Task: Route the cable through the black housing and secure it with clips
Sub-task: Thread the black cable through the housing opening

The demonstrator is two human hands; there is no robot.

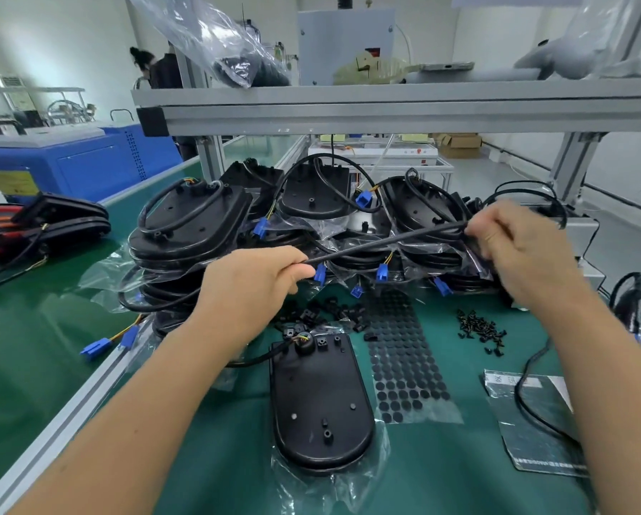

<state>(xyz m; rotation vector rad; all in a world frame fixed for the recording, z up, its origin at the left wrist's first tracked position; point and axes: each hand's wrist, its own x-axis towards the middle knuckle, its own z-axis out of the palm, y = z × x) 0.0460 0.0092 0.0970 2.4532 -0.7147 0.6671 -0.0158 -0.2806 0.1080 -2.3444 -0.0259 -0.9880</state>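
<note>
With our left hand (252, 280) and right hand (515, 247) each pinching the cable (385, 241) taut above the black housing (320, 403) on the green tabletop (215, 459), we should probably keep it straight, untwisted, before clipping.

My flat oval black plastic housing (320, 399) lies on the green bench mat (70, 351), nearest me. Just right of it lies the sheet of round black rubber pads (404, 358); further right, the scatter of small black screws (480, 330). Behind the housing sit the loose black plastic clips (322, 314), and behind those the stacked black housings (200, 232). I hold the black cable (385, 241) stretched above them between my left hand (254, 280) and right hand (515, 250).
</note>
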